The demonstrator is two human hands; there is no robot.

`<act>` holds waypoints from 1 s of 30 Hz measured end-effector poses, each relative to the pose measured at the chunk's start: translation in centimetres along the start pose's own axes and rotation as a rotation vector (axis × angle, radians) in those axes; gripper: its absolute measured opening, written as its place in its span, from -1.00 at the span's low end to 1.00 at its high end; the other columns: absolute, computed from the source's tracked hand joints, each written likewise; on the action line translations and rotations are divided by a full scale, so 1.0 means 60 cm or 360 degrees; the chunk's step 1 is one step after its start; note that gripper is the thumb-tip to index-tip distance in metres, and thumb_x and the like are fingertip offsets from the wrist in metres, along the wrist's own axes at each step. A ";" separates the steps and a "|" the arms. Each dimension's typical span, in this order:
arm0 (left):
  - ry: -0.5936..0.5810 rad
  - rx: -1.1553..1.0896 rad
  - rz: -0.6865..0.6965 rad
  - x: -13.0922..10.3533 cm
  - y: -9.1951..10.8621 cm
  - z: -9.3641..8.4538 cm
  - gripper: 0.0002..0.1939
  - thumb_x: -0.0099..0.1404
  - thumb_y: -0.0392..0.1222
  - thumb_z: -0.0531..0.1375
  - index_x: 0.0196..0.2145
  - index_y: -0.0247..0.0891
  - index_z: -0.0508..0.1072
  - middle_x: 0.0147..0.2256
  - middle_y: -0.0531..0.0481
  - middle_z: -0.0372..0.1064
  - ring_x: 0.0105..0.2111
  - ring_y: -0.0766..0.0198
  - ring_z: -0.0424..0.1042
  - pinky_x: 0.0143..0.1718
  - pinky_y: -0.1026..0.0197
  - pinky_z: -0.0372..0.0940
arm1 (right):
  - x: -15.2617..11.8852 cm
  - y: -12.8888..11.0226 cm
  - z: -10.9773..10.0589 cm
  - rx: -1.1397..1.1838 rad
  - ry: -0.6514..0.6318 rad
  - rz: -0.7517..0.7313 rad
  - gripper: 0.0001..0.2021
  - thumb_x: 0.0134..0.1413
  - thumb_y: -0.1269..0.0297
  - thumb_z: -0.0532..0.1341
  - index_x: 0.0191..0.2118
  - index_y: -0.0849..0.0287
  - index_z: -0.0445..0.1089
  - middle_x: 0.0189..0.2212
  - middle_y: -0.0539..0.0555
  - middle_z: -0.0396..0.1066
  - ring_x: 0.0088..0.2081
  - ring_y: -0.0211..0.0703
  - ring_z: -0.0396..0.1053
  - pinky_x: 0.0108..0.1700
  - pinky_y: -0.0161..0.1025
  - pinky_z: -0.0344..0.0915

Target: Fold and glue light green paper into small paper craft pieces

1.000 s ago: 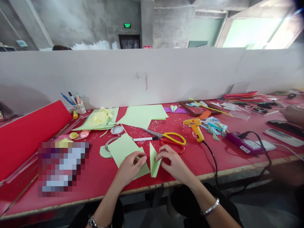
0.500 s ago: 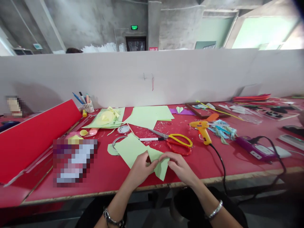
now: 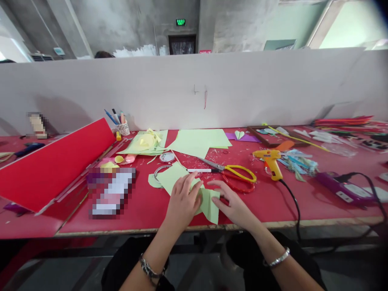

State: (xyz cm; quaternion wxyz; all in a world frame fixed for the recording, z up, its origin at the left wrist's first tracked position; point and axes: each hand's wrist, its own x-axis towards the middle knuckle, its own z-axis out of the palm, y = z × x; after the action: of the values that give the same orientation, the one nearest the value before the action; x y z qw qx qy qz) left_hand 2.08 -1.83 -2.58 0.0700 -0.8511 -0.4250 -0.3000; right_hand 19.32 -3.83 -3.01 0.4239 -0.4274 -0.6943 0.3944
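Note:
A creased piece of light green paper (image 3: 209, 205) stands partly folded near the table's front edge. My left hand (image 3: 182, 198) lies over its left part, fingers bent around it. My right hand (image 3: 232, 202) holds its right side between thumb and fingers. Under and behind my left hand is a flat green sheet (image 3: 169, 178). Just beyond my hands lie a white marker (image 3: 198, 170) and scissors (image 3: 239, 173) with one yellow and one red handle. Larger green sheets (image 3: 197, 141) are farther back.
On the right are a yellow glue gun (image 3: 273, 161) with a black cord, blue ribbons (image 3: 298, 161) and a purple power strip (image 3: 342, 190). At left, a red board (image 3: 60, 161) leans beside a pen cup (image 3: 123, 129). A white partition (image 3: 157, 93) stands behind.
The view has shifted, so the table things appear farther right and slightly higher. My left hand has spread over the paper, whose folded part now shows more upright creases.

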 end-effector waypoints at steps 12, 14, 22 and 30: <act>-0.0614 -0.0698 -0.0337 0.010 0.027 -0.002 -0.73 0.33 -0.08 -0.16 -0.41 -0.23 0.20 -0.52 0.07 0.23 -0.50 0.29 0.26 -0.50 0.31 0.06 | 0.001 -0.003 0.001 0.0259 -0.0010 0.0205 -0.73 0.09 0.24 0.04 -0.08 0.16 0.14 -0.56 -0.08 0.16 -0.51 -0.30 0.15 -0.47 -0.37 0.13; -0.0562 -0.0781 -0.0373 0.012 0.029 0.002 -0.71 0.33 -0.08 -0.17 -0.46 -0.23 0.17 -0.55 0.10 0.18 -0.52 0.32 0.21 -0.51 0.32 0.03 | 0.003 -0.001 0.001 0.0204 0.0029 0.0244 -0.82 0.08 0.19 0.04 -0.30 0.19 0.22 -0.57 -0.07 0.15 -0.52 -0.31 0.12 -0.50 -0.37 0.09; -0.0371 -0.0945 -0.0526 0.014 0.038 0.021 -0.66 0.32 -0.06 -0.14 -0.57 -0.24 0.05 -0.60 0.13 0.04 -0.56 0.36 0.11 -0.52 0.31 -0.05 | 0.004 0.008 0.004 0.0153 0.0100 0.0267 -0.64 0.07 0.07 -0.03 -0.61 0.18 0.02 -0.63 -0.09 -0.04 -0.56 -0.36 -0.05 -0.55 -0.37 -0.05; -0.0236 -0.1036 -0.0662 0.022 0.047 0.026 -0.65 0.30 -0.06 -0.11 -0.59 -0.24 0.01 -0.63 0.14 -0.01 -0.58 0.38 0.07 -0.53 0.31 -0.08 | 0.001 0.001 0.012 0.0241 0.0156 0.0290 -0.62 0.06 0.04 -0.02 -0.62 0.18 0.01 -0.64 -0.09 -0.06 -0.57 -0.37 -0.08 -0.55 -0.37 -0.07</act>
State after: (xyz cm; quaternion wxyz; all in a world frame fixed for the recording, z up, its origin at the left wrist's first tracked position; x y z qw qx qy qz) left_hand 5.54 -2.15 -2.70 -0.2969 -0.7439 -0.4749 -0.3647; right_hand 18.65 -3.88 -3.28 0.4508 -0.4743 -0.5992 0.4612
